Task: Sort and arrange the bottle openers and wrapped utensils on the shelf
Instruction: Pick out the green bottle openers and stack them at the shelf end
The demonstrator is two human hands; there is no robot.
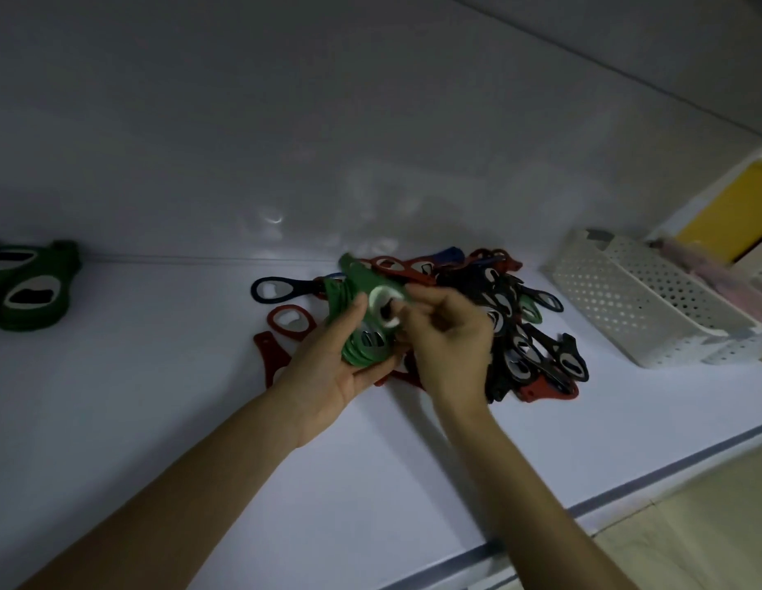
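My left hand [328, 368] grips a stack of green bottle openers [362, 338] above the white shelf [158, 398]. My right hand [447, 334] pinches one more green opener [362, 276] by its metal ring end and holds it against the top of that stack. Behind and to the right lies a mixed pile of red, blue and black openers [528, 334]. A blue opener [277, 289] and a red opener [290, 319] lie loose to the left of my hands. At the far left sits a separate stack of green openers [30, 291].
A white perforated basket [634, 308] stands at the right on the shelf, with pale pink wrapped items [694, 257] behind it. The shelf's back wall [285, 142] rises close behind the pile. The shelf's front edge [626, 491] runs diagonally at lower right.
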